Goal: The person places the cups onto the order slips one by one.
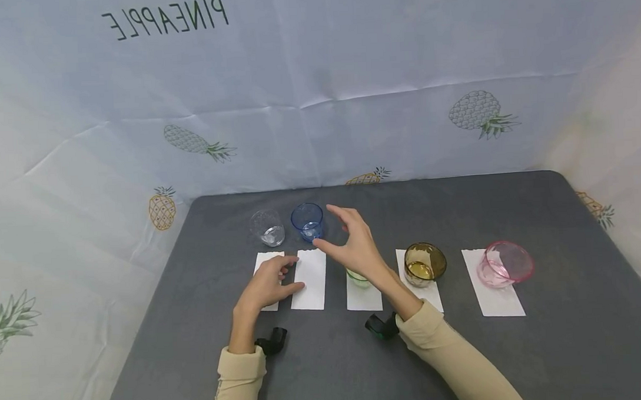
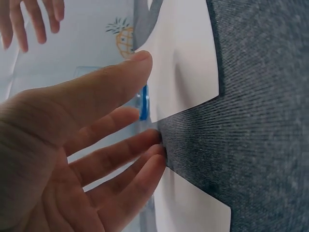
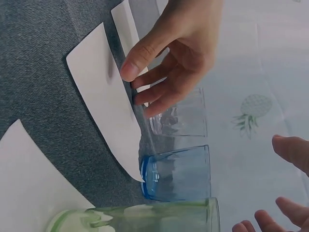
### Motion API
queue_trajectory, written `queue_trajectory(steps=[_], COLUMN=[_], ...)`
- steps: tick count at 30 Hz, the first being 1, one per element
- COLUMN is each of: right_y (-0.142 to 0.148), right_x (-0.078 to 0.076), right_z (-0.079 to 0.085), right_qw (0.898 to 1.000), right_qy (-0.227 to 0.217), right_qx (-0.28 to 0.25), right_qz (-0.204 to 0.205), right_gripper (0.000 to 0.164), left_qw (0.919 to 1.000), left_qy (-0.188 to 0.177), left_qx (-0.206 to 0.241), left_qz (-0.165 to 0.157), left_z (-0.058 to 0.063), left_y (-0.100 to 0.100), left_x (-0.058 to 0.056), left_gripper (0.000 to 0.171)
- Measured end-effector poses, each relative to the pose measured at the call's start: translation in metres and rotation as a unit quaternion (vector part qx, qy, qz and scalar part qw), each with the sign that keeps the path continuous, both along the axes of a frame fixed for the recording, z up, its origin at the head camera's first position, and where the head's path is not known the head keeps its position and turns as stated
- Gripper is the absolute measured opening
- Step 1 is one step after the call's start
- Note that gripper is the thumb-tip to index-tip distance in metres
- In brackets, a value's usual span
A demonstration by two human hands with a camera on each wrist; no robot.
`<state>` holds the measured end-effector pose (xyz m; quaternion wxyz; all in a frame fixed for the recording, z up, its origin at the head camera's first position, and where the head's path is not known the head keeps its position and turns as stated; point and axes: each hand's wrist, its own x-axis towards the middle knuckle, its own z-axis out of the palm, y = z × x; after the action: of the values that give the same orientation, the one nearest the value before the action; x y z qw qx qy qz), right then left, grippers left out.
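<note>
A: How does the left grip point(image 1: 267, 286) stand?
B: Thumb and fingers apart, nothing between them. It hovers low over a white paper strip point(image 1: 264, 256), its thumb towards a second white paper strip point(image 1: 310, 280) just to its right. I cannot tell whether the fingertips touch.
A: And the right grip point(image 1: 356, 247)?
B: Also spread, thumb well away from the fingers. The blue transparent glass tumbler point(image 1: 308, 224) stands upright just left of it, untouched.
A: The other glasses?
B: A colourless clear glass tumbler point(image 1: 270, 230) is beyond the left grip. A pale green glass tumbler point(image 1: 358, 279) sits below the right grip, partly hidden. Right of that grip is an amber glass tumbler point(image 1: 425, 265), then a pink glass tumbler point(image 1: 505, 265), across the dark grey tabletop point(image 1: 326, 364).
</note>
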<state>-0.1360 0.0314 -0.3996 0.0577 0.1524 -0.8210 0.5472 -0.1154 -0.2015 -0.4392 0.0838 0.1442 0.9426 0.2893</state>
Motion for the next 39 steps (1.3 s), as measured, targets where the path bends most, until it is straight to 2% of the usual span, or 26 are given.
queue_trajectory(steps=[10, 23, 30, 39], right_y=[-0.014, -0.028, -0.037, -0.045], right_x=[-0.015, -0.036, -0.041, -0.047], right_z=[0.001, 0.004, 0.007, 0.000], right_qw=[0.999, 0.995, 0.992, 0.988], right_qy=[-0.028, -0.059, -0.079, -0.088], right_qx=[0.020, 0.075, 0.094, 0.128], right_qz=[0.005, 0.022, 0.022, 0.019], right_gripper=[0.077, 0.085, 0.090, 0.098], left_qw=[0.9998, 0.9997, 0.9994, 0.9995], left_qy=[-0.016, 0.000, 0.000, 0.004], left_qx=[-0.011, -0.024, -0.030, -0.029], left_qz=[0.010, 0.009, 0.016, 0.011], left_z=[-0.001, -0.003, -0.003, -0.003], left_y=[0.002, 0.005, 0.004, 0.004], left_x=[-0.001, 0.001, 0.002, 0.003], left_gripper=[0.054, 0.051, 0.051, 0.050])
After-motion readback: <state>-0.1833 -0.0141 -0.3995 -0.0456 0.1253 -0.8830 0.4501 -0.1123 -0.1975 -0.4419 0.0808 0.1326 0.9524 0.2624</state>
